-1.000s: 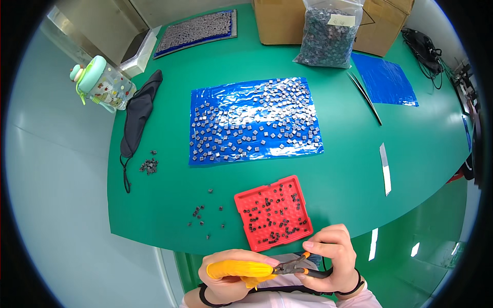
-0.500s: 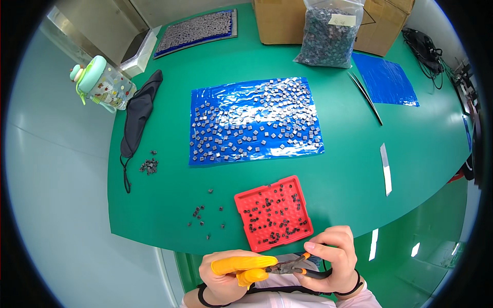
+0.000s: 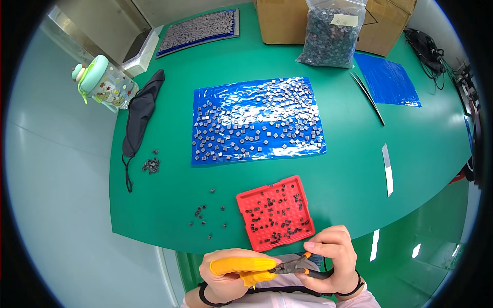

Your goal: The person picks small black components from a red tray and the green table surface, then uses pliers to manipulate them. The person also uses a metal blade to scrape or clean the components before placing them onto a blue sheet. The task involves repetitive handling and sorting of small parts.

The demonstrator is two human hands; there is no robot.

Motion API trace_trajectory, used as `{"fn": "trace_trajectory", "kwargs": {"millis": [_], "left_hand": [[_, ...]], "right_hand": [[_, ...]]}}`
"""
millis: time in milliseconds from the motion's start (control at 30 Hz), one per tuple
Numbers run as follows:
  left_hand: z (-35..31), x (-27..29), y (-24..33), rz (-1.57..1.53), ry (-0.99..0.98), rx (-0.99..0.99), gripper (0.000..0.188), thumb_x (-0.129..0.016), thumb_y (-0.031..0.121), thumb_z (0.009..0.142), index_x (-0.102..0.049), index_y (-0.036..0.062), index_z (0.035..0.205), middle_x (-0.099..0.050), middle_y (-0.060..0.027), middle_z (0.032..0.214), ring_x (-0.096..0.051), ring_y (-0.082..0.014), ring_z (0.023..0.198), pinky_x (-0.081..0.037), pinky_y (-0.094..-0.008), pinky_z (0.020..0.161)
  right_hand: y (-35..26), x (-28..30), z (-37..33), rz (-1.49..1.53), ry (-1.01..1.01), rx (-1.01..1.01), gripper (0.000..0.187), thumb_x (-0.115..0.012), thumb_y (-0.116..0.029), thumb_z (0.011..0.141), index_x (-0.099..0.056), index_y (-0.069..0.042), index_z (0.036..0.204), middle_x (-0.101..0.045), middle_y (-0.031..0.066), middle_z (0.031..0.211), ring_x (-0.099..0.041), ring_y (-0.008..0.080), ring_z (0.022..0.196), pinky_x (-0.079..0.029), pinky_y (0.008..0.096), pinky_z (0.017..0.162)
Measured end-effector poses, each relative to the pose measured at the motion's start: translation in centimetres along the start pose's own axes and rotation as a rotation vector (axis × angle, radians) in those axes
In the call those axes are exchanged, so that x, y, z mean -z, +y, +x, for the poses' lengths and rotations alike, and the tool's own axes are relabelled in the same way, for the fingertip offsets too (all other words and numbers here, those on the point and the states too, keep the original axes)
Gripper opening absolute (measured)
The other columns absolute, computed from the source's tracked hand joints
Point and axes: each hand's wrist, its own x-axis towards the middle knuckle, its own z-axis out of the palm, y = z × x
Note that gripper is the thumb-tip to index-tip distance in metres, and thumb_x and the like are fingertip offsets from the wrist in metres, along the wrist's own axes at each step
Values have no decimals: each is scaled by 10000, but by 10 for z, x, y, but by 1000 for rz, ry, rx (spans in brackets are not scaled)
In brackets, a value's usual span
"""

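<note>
In my right hand [image 3: 336, 260] are small pliers [image 3: 294, 267] with black and orange handles, gripped near the table's front edge. Their dark jaws point left and meet the fingertips of my left hand [image 3: 226, 277]. Yellow finger covers [image 3: 243, 266] sit on the thumb and forefinger of that hand, which are pinched together at the jaws. Whatever lies between them is too small and hidden to make out. Just beyond my hands is a red square tray [image 3: 247, 218] with many small dark pieces scattered in it. Several loose dark pieces [image 3: 200, 211] lie left of the tray.
A blue sheet [image 3: 205, 95] dotted with small square pieces lies mid-table. Behind it stand a filled clear bag [image 3: 328, 43] and a cardboard box [image 3: 280, 23]. Tweezers [image 3: 368, 97] and a thin strip [image 3: 387, 172] are at right; a black mask [image 3: 139, 120] and bottle [image 3: 115, 87] at left.
The whole view has shifted very slightly. My left fingertips have moved a touch along the pliers' jaws; both hands otherwise keep the same grip and place.
</note>
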Motion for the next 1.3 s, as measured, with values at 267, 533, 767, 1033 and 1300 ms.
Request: {"fn": "trace_trajectory", "kwargs": {"millis": [267,533,767,1033,1300], "left_hand": [[-3,4,0,-330,138,189,127,-707,-76,758,-667,-105,875,-699,-149,804,-694,-207,715,-568,-279,644],[34,55,49,763,-8,-1,183,-719,-66,729,-708,-29,908,-703,-108,809,-691,-175,722,-573,-262,661],[105,88,71,1295,-129,-234,211,-729,16,682,-711,36,891,-663,-121,778,-637,-262,650,-518,-318,579],[192,104,32,1374,-186,-356,177,-695,0,706,-708,19,881,-663,-154,826,-652,-309,762,-534,-376,699],[227,83,-7,1446,-226,-411,236,-698,-6,686,-712,27,919,-655,-124,877,-645,-286,795,-538,-340,732]], "right_hand": [[0,6,-2,-98,130,-67,533,-758,-111,547,-567,-61,1041,-546,107,949,-514,251,836,-423,362,720],[1,11,14,-500,121,-179,515,-700,20,541,-612,-56,1043,-533,107,1038,-485,323,1007,-421,420,826],[1,19,20,-409,61,-182,514,-684,36,523,-641,-53,1028,-530,107,1034,-487,331,1014,-429,432,835],[14,21,23,-308,44,-117,529,-700,12,507,-661,-56,1030,-548,97,1039,-509,312,997,-459,408,819],[34,19,19,-248,39,-42,514,-744,-68,518,-679,-99,1026,-558,91,1042,-524,332,967,-472,428,795]]}}
